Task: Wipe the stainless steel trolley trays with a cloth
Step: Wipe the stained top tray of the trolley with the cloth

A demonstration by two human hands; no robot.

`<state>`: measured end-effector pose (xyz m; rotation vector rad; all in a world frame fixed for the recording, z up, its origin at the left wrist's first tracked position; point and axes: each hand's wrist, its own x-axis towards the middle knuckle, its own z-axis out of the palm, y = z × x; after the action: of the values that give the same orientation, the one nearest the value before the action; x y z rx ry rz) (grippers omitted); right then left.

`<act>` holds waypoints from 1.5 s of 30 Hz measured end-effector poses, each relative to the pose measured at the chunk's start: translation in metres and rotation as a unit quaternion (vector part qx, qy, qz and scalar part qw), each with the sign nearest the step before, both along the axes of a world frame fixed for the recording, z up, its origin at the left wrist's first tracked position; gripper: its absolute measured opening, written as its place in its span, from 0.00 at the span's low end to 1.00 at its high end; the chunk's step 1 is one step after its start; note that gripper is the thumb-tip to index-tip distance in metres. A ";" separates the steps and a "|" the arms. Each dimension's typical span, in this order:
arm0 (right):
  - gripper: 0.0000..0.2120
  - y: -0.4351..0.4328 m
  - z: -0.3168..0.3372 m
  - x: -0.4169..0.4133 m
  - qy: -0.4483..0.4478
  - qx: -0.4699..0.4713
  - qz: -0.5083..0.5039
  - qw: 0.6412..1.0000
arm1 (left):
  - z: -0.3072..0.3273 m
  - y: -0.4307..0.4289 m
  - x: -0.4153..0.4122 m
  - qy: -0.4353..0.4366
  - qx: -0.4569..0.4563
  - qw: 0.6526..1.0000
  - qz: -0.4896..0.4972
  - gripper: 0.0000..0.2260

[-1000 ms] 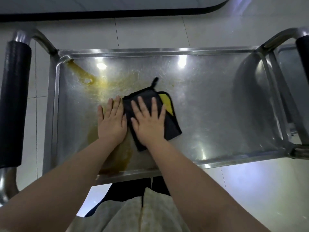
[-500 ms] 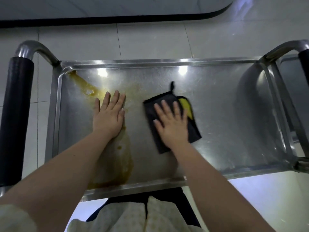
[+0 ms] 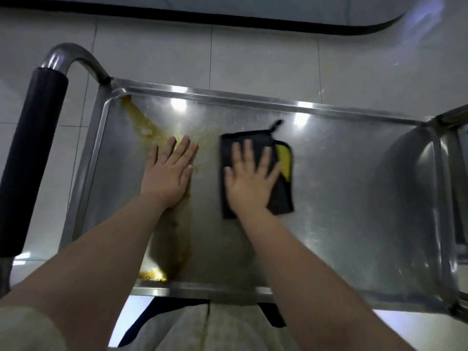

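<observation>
The stainless steel trolley tray (image 3: 349, 188) fills the view below me. A yellow-brown smear (image 3: 141, 125) runs from its far left corner down to the near rim. A folded black cloth (image 3: 283, 198) with a yellow inner face lies flat near the tray's middle. My right hand (image 3: 249, 178) presses palm down on the cloth, fingers spread. My left hand (image 3: 168, 171) rests flat on the tray, over the smear, a little to the left of the cloth and not touching it.
A black padded push handle (image 3: 30, 153) on a steel tube stands at the left end. Steel frame bars (image 3: 445, 188) close the right end. Pale floor tiles (image 3: 266, 57) and a dark curved edge lie beyond the tray. My light trousers show below the near rim.
My right hand slid the cloth to the right, away from my left hand, and stays there now. The left hand has kept its place on the smear. The camera view shifted.
</observation>
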<state>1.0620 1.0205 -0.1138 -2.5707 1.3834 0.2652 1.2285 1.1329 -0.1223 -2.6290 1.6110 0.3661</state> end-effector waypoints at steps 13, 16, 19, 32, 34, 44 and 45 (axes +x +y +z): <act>0.28 -0.171 0.007 -0.126 0.025 -0.002 -0.172 0.985 | -0.004 -0.005 -0.001 -0.017 -0.008 1.000 0.002 0.25; 0.28 -0.167 0.004 -0.095 0.027 0.004 -0.257 0.966 | -0.005 -0.005 0.001 -0.022 -0.005 1.000 0.000 0.25; 0.28 -0.143 -0.002 -0.023 0.007 0.008 -0.220 0.975 | -0.005 -0.004 0.003 -0.020 0.000 1.000 -0.002 0.26; 0.28 -0.128 -0.004 0.012 -0.029 -0.016 0.077 0.996 | -0.002 -0.009 -0.002 -0.009 0.000 1.000 0.014 0.30; 0.29 -0.164 -0.003 -0.039 -0.016 -0.032 -0.027 0.999 | -0.004 -0.008 -0.001 -0.006 -0.008 1.000 0.013 0.29; 0.29 -0.162 0.000 -0.020 -0.010 -0.008 -0.309 0.951 | -0.009 -0.007 0.002 -0.009 -0.022 1.000 0.014 0.29; 0.29 -0.146 -0.001 0.005 -0.014 -0.010 -0.263 0.965 | -0.009 -0.006 0.003 -0.007 -0.026 1.000 0.015 0.29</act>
<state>1.0674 0.8750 -0.1152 -2.1013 1.9888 0.1242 1.2310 1.1268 -0.1309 -2.6900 1.6012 0.3110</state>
